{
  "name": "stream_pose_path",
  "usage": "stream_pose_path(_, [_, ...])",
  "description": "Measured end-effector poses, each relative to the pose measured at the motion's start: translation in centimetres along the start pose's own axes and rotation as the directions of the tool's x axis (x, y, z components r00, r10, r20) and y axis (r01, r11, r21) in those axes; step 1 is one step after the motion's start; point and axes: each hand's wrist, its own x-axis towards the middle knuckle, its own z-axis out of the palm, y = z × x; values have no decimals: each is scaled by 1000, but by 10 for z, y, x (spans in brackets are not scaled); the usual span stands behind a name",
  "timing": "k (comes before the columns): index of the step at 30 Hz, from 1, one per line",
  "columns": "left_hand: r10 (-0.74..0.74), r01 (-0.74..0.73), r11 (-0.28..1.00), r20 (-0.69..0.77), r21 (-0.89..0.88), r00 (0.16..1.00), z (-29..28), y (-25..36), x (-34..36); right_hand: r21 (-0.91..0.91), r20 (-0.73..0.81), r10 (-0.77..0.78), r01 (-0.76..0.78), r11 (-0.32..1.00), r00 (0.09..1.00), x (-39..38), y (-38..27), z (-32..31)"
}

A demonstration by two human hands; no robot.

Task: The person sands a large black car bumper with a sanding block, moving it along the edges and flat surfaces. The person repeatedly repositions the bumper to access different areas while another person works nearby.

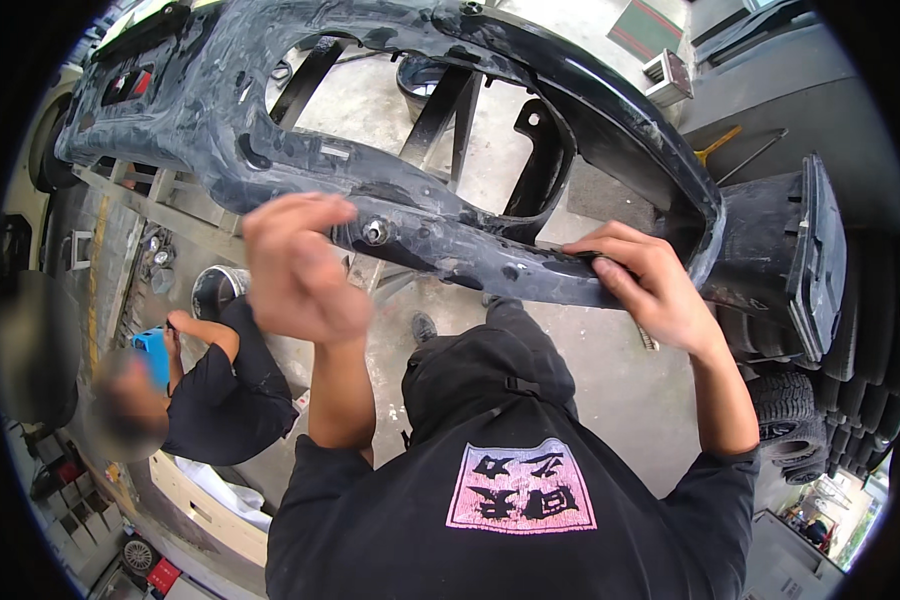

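Note:
A large black plastic bumper, scuffed with grey, spans the upper view on a metal stand. My left hand is raised at its near edge, left of a round fitting. It is motion-blurred with fingers curled; whether it holds anything is unclear. My right hand grips the bumper's near rail farther right, thumb and fingers on the edge over a small dark patch I cannot make out.
A co-worker crouches at lower left beside a blue object and a bucket. Stacked tyres and dark parts line the right side. A yellow-handled tool leans beyond the bumper. Another bucket sits beneath it.

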Motion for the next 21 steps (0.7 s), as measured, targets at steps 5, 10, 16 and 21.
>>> stream_pose_path(5, [-266, 261, 960, 32, 105, 964, 18, -7, 6, 44, -63, -114, 117, 992, 991, 36, -32, 27])
stream_pose_path(10, [-251, 241, 959, 49, 149, 967, 14, -14, 3, 198, 192, 88, -127, 972, 977, 6, 15, -16])
stream_pose_path(16, [-256, 222, 946, 121, 238, 959, 13, -9, 6, 148, 217, -47, 14, 989, 975, 18, -1, -6])
stream_pose_path(21, [-237, 194, 945, 142, 263, 961, 12, -10, 5, 34, 349, 107, -127, 991, 931, -1, 29, -27])
